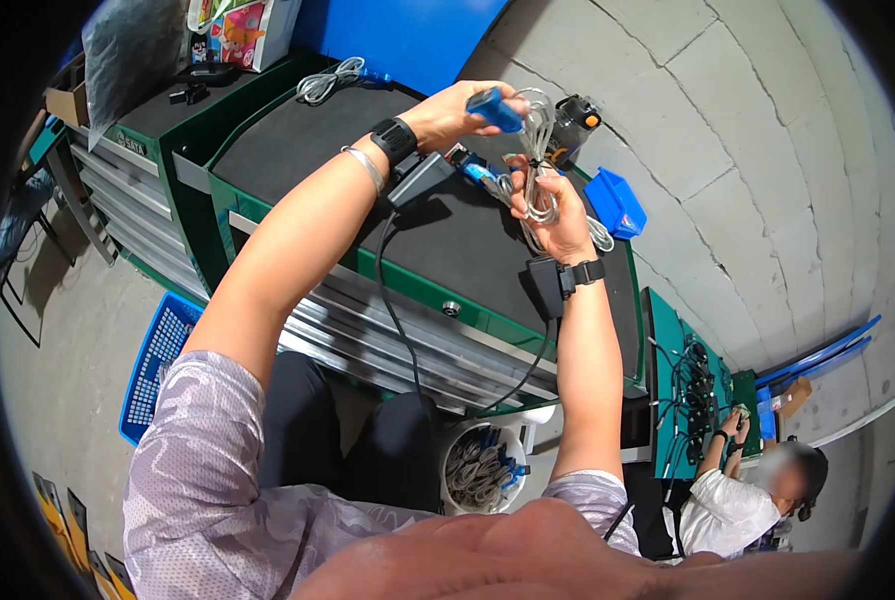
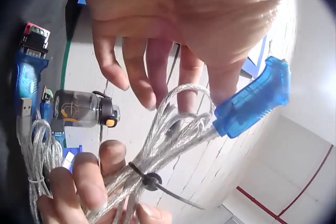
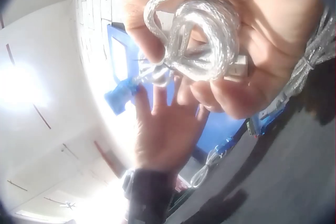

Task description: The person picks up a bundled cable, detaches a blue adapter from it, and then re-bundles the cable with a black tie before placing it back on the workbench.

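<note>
While both hands were raised above the black top of the green tool cabinet point(image 1: 267, 215), they shared one coiled clear cable point(image 1: 539, 170). The left hand point(image 1: 457, 110) pinched the cable's blue connector point(image 1: 494, 110) between thumb and fingertips, its other fingers hanging loosely spread. The right hand point(image 1: 557, 215) was curled around the cable's looped bundle, just below a black tie point(image 2: 149, 181) cinching the strands. Beneath the hands, near the cabinet top's far edge, lay more bundled cables with blue adapters point(image 2: 29, 74) and a small clear canister point(image 2: 84, 108). A blue bin point(image 1: 617, 205) sat at the top's right far corner. A white bucket point(image 1: 482, 465) of cables stood below the cabinet's front edge.
</note>
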The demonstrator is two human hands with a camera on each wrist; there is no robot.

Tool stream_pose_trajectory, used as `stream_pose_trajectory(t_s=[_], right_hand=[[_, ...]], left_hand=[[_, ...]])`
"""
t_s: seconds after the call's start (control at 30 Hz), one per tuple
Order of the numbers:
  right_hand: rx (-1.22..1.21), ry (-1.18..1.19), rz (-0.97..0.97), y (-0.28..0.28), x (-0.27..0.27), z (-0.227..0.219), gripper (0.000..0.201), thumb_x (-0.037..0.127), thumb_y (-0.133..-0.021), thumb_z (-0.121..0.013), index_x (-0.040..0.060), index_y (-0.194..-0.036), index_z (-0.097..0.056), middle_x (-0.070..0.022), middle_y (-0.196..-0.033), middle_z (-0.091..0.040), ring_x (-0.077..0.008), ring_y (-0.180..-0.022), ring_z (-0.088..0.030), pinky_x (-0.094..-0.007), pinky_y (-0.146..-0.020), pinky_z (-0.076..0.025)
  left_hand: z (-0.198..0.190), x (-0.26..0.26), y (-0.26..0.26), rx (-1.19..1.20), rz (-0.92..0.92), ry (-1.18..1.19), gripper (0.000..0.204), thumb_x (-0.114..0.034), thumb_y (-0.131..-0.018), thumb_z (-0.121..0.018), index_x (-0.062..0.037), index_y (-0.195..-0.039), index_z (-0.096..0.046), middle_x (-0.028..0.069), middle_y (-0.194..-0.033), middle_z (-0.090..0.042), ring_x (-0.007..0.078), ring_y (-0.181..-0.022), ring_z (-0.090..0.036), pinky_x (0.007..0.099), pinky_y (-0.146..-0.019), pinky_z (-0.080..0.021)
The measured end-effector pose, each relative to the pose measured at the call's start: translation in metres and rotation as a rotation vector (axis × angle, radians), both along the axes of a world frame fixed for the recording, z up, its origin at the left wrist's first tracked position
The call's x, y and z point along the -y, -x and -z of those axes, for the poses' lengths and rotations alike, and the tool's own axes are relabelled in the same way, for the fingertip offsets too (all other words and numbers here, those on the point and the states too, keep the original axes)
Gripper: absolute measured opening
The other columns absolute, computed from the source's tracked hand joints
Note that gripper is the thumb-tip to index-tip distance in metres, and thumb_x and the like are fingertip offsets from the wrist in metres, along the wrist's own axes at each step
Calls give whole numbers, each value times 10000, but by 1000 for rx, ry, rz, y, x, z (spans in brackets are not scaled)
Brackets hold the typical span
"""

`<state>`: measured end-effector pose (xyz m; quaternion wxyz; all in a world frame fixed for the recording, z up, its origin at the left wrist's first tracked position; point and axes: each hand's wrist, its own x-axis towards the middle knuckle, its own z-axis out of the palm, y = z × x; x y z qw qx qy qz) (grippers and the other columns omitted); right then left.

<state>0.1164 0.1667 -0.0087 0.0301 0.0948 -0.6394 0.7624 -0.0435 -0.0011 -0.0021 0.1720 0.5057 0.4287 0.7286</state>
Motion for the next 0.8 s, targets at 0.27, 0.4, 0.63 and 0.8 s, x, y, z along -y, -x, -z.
stream_pose_trajectory(t_s=[0.27,0.4,0.63,0.8], right_hand=[[-59,-21,59,-3,-12,-6,411,187,-851,-503,-18,-1206,-532,-26,-896,-527,-102,-652,-476,-259,-593,-399],[133,154,-146,-1,-13,-2,440,242,-880,-494,-31,-1226,-506,-38,-880,-560,-115,-656,-488,-259,-574,-396],[57,99,-62,0,-11,0,434,227,-872,-500,-32,-1220,-514,-24,-851,-567,-109,-645,-490,-255,-567,-395],[-28,-65,85,-5,-5,-7,404,180,-848,-515,-32,-1190,-545,-8,-812,-531,-94,-627,-472,-245,-563,-385]], left_hand=[[-15,15,-12,-332,-58,145,500,-261,-896,-634,-112,-1354,-501,21,-1191,-615,88,-1025,-545,256,-890,-473],[-9,11,-5,-341,-102,85,439,-291,-896,-634,-65,-1266,-561,39,-1149,-621,99,-1003,-552,273,-904,-457],[-14,10,-5,-205,-14,115,381,-311,-879,-664,-34,-1134,-607,21,-1033,-617,108,-1000,-554,269,-905,-433],[-11,10,-7,-213,33,134,407,-241,-837,-726,-6,-1148,-610,31,-1057,-635,123,-1013,-571,278,-941,-434]])
